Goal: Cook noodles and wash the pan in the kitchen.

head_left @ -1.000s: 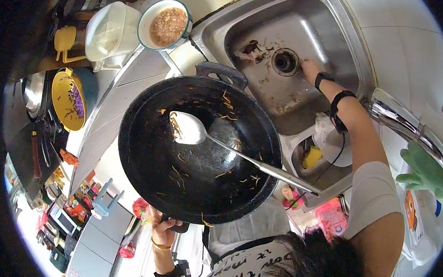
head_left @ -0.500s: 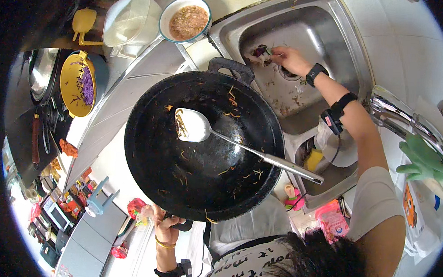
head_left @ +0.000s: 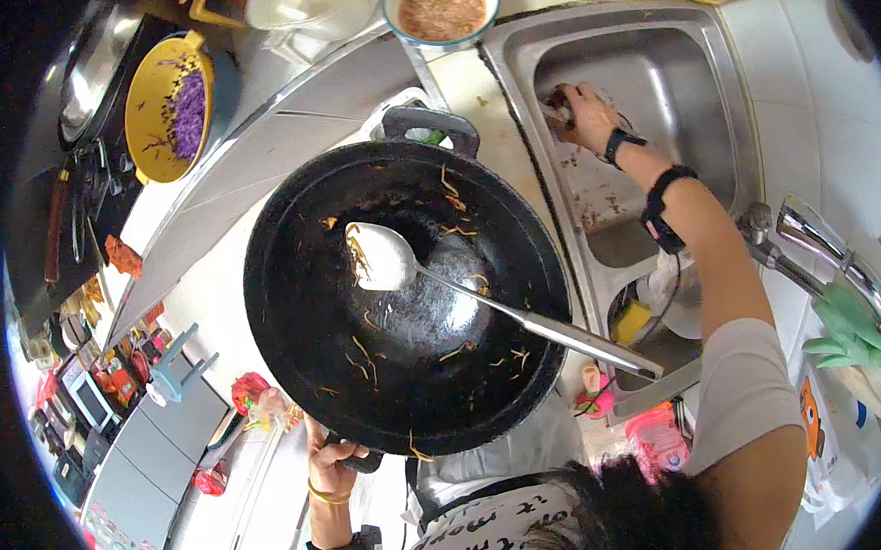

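A big black wok (head_left: 305,293) hangs in front of my body, its near handle gripped by my left hand (head_left: 331,466). Inside it rests a steel spatula (head_left: 381,260) with a long handle that sticks out over the right rim. Thin yellow and orange vegetable shreds cling to the wok wall and the spatula. Over in the steel sink (head_left: 669,98), my right hand (head_left: 590,122) is closed around a dark clump of food scraps (head_left: 559,107) at the basin's left side. Fingers partly hide the clump. Small brown bits lie on the basin floor near my wrist.
A bowl of minced meat (head_left: 442,9) stands at the counter's back. To the left is a yellow colander (head_left: 140,110) with shredded purple cabbage. The faucet (head_left: 811,235) and green gloves (head_left: 856,327) are right of the sink; a yellow sponge (head_left: 632,322) lies in the smaller basin.
My right hand has moved left in the sink and closed around the scraps. The wok's far handle has swung away from the sink's edge, while my left hand still grips the near one.
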